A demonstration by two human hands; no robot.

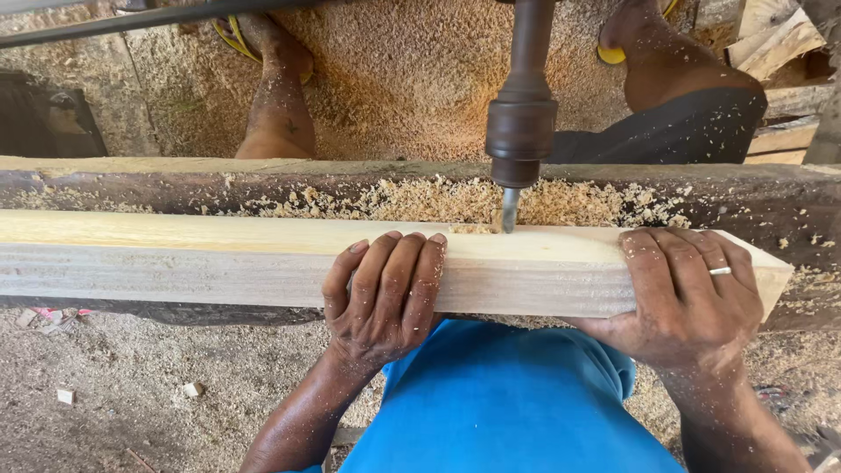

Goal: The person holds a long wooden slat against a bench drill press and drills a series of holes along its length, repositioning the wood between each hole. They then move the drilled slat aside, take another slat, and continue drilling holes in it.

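Observation:
A long pale wooden beam (175, 254) lies across the view on a dark machine bed (131, 188). My left hand (385, 293) grips its near side at the middle, fingers curled over the top edge. My right hand (688, 293), with a ring on one finger, clasps the beam close to its right end. A vertical drill chuck (521, 131) with a bit (507, 210) comes down from above, and the bit's tip meets the beam's top face between my hands. Fresh shavings ring the bit.
Sawdust and shavings (420, 200) cover the bed behind the beam and the floor (131, 385). Another person's legs (279, 96) in yellow sandals stand across the machine. Offcut boards (780, 44) are stacked at the top right. My blue shirt (499, 403) fills the bottom centre.

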